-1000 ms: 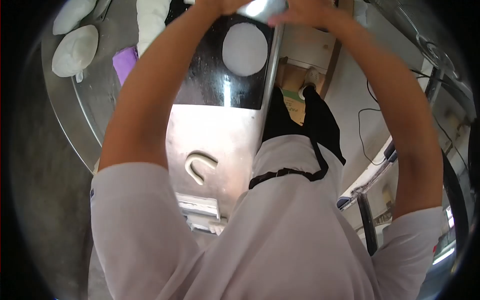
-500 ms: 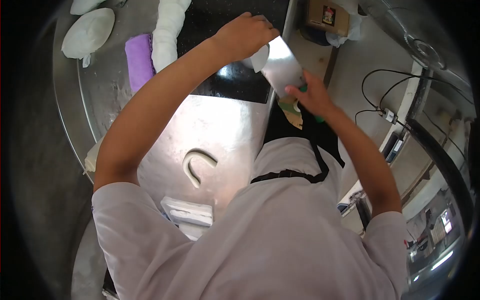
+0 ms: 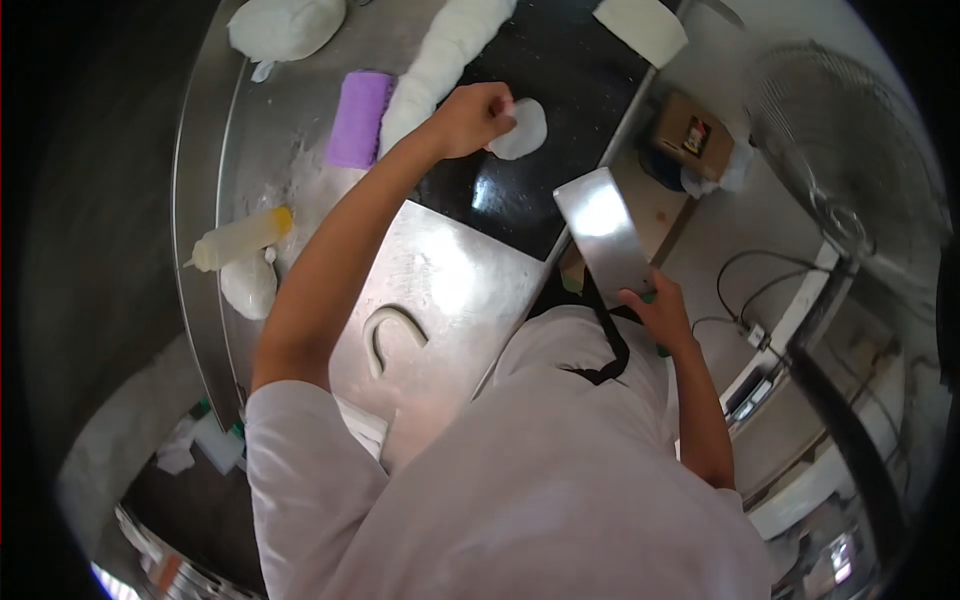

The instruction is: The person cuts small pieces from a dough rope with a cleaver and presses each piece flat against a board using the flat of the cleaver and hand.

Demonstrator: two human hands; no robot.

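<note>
The fingers of the left hand (image 3: 478, 122) are drawn narrow, pinching the near-left edge of a thin white disc (image 3: 524, 130). The disc is over the dark board (image 3: 585, 90); whether its far side rests on the surface, I cannot tell. The right hand (image 3: 657, 310) has its fingers wrapped around the lower end of a broad metal blade (image 3: 607, 225), a bit of green showing by them. The blade tilts up and leftward, its top end near the board's right edge.

Just beyond the left hand, a long white roll (image 3: 440, 75) runs along the board's left side, with a rolled purple cloth (image 3: 360, 118) next to it. A flat pale piece (image 3: 643, 30) lies at the board's far right corner. Nearer the body, a curved pale strip (image 3: 381, 326) lies on the bare metal worktop (image 3: 450, 345). Farther left, a yellow-capped squeeze bottle (image 3: 235, 242) lies on its side against a small white bag (image 3: 248, 287).
</note>
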